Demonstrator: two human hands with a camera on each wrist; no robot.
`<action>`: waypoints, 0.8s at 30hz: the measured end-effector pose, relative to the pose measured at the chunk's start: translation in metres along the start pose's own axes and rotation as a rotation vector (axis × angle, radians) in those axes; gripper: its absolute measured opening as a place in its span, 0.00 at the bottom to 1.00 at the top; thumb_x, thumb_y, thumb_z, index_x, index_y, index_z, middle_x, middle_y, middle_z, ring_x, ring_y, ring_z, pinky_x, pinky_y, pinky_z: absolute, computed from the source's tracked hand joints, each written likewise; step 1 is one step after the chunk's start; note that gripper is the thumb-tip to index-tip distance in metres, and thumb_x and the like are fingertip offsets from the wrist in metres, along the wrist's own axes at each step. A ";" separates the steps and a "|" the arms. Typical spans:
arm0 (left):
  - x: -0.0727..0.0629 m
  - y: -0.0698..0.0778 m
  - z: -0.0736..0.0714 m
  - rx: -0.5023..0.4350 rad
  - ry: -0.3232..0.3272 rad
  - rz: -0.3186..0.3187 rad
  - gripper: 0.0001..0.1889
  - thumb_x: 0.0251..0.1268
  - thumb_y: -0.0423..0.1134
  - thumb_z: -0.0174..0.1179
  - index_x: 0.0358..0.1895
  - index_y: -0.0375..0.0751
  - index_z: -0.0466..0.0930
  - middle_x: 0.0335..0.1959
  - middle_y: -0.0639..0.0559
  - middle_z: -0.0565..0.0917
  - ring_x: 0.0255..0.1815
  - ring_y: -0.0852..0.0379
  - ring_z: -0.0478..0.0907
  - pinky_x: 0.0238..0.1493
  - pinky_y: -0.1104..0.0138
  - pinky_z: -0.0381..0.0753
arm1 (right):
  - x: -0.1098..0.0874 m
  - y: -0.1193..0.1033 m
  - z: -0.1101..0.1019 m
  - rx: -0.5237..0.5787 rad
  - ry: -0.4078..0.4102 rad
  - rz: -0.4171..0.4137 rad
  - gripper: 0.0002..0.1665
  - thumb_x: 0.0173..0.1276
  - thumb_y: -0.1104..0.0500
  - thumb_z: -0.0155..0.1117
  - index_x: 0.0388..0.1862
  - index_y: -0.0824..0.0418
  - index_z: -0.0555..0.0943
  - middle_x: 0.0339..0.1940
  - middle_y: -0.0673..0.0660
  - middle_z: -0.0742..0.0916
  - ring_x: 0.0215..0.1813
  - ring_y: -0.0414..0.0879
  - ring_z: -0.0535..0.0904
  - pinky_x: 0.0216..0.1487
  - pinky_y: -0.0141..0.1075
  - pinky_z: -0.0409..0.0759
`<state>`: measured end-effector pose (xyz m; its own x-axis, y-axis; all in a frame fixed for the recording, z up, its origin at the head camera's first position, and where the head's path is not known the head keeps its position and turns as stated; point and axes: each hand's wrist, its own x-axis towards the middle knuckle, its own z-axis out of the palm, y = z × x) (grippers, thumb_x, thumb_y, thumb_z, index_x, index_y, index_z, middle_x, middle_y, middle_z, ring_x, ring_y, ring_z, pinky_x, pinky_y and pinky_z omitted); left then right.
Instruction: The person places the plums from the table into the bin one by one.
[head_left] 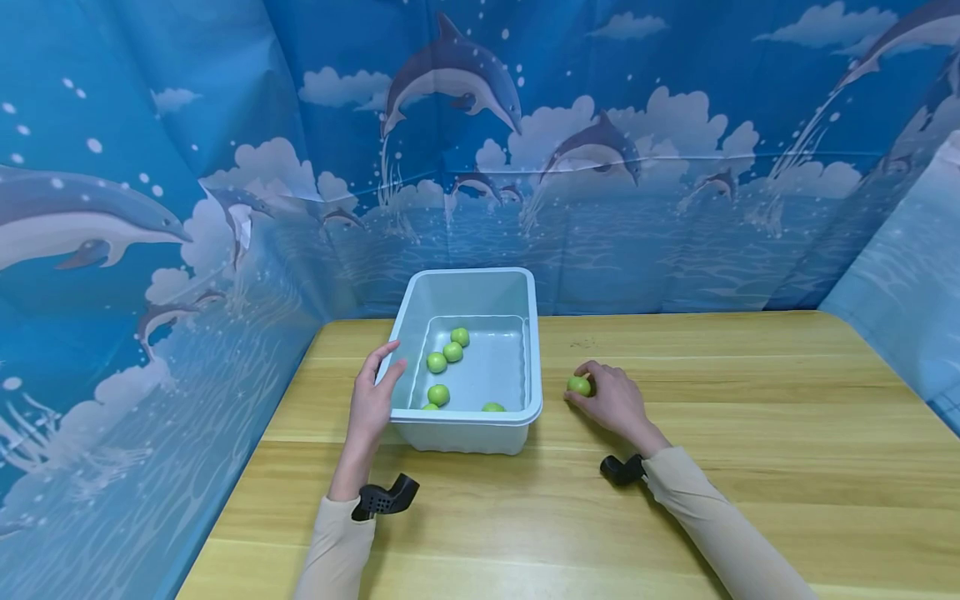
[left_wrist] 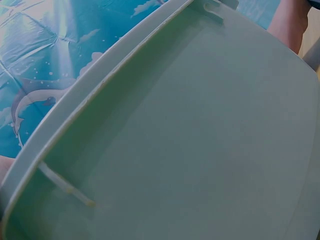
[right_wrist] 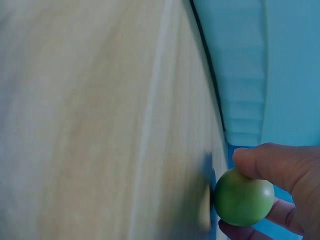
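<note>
A pale blue-green plastic bin stands on the table. Several small round green fruits lie on its floor, and the front rim partly hides some. At the bin's left side my left hand holds the rim, thumb over the edge. The left wrist view is filled by the bin's outer wall; the hand barely shows there. To the right of the bin, my right hand pinches one green fruit between thumb and fingers, at or just above the tabletop; any gap beneath it is hard to judge.
The wooden table stretches to the right and in front of the bin. Behind it and on both sides hangs a blue dolphin-print curtain. A black wrist camera sits on each forearm.
</note>
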<state>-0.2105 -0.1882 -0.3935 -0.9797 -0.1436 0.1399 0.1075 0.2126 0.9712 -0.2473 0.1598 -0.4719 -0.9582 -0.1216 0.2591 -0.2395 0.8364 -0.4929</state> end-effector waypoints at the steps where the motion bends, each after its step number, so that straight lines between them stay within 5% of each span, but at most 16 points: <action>1: 0.000 0.000 0.000 -0.002 0.000 0.001 0.24 0.71 0.47 0.53 0.65 0.42 0.68 0.70 0.46 0.61 0.73 0.51 0.49 0.70 0.51 0.46 | 0.000 0.000 0.000 0.000 0.000 -0.001 0.25 0.56 0.49 0.72 0.47 0.64 0.79 0.35 0.60 0.83 0.37 0.56 0.74 0.32 0.44 0.70; 24: -0.001 -0.001 0.000 0.004 0.000 0.001 0.24 0.70 0.49 0.53 0.65 0.44 0.69 0.70 0.49 0.61 0.73 0.52 0.49 0.70 0.52 0.47 | -0.011 0.002 -0.005 0.023 0.012 -0.028 0.22 0.56 0.51 0.72 0.44 0.63 0.79 0.29 0.55 0.81 0.30 0.49 0.71 0.27 0.39 0.67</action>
<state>-0.2098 -0.1886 -0.3945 -0.9796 -0.1435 0.1404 0.1074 0.2167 0.9703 -0.2363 0.1659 -0.4715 -0.9491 -0.1387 0.2829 -0.2703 0.8200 -0.5045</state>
